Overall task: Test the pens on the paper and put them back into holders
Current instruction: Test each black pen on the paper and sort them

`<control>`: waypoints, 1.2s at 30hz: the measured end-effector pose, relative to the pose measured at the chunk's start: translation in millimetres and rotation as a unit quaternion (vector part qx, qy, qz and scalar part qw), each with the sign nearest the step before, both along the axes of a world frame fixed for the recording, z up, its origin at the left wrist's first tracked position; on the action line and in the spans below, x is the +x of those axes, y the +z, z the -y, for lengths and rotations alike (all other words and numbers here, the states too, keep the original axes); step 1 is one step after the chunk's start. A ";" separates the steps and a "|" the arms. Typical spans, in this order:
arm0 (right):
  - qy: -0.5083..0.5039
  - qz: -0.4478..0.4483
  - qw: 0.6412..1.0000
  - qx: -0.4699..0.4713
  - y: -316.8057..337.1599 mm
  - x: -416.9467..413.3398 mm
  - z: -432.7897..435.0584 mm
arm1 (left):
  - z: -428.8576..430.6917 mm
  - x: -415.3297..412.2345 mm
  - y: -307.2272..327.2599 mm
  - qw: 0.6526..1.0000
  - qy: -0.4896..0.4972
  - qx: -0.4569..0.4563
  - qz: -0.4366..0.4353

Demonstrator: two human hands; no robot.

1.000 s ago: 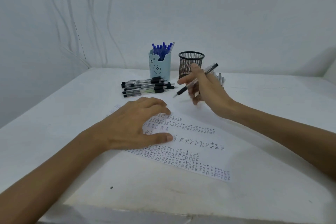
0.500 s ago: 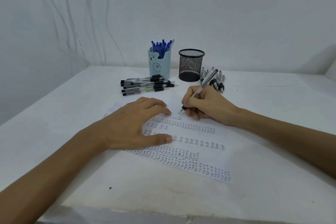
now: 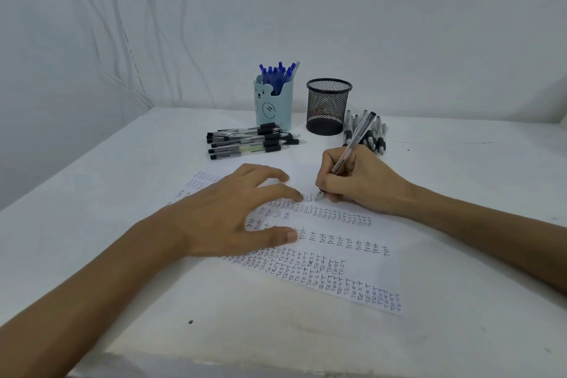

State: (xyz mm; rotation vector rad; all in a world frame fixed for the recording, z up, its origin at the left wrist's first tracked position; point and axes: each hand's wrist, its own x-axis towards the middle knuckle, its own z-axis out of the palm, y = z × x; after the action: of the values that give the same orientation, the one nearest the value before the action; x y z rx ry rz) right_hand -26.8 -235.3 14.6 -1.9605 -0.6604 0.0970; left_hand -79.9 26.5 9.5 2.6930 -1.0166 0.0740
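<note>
Head view. Your right hand (image 3: pixel 362 184) has its fingers (image 3: pixel 328 182) curled round a clear-barrelled pen (image 3: pixel 352 144), pinching it low, near the tip. The tip touches the paper (image 3: pixel 346 233) at the topmost written row, just right of frame centre. The barrel tilts up and away toward the upper right.

Your left hand (image 3: pixel 233 209) lies released, fingers spread and relaxed, palm down on the left part of the sheet. Its index fingertip is just beside the pen tip.

The sheet lies at an angle across the middle of the white table (image 3: pixel 460 331) and carries rows of the word "TEST".

Above the hands, near frame centre, stand two holders. The pale blue bear holder (image 3: pixel 273 107) has blue pens (image 3: pixel 277 74) upright in it. To its right is a black mesh holder (image 3: pixel 328 107).

A row of black-capped pens (image 3: pixel 251 141) lies flat in front of the blue holder. A second bunch of pens (image 3: pixel 372 135) lies to the right of the mesh holder, partly hidden behind your right hand.
</note>
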 end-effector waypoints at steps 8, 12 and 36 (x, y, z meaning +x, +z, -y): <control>0.008 0.008 1.000 -0.006 0.3 -0.3 -1.1 | 0.0 0.2 0.4 1.000 0.001 0.001 -0.004; 0.003 0.014 1.000 -0.014 1.1 -0.3 -1.3 | 0.1 0.7 -0.1 1.000 0.003 0.000 -0.005; -0.031 0.011 0.999 -0.030 0.2 1.5 -1.7 | -0.1 0.7 -0.3 1.000 0.001 -0.002 -0.005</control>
State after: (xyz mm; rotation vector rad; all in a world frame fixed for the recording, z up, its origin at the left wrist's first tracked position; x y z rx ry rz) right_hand -25.3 -233.6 14.8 -2.0404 -0.6172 0.0590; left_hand -79.1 26.6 9.3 2.6889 -1.0097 0.0625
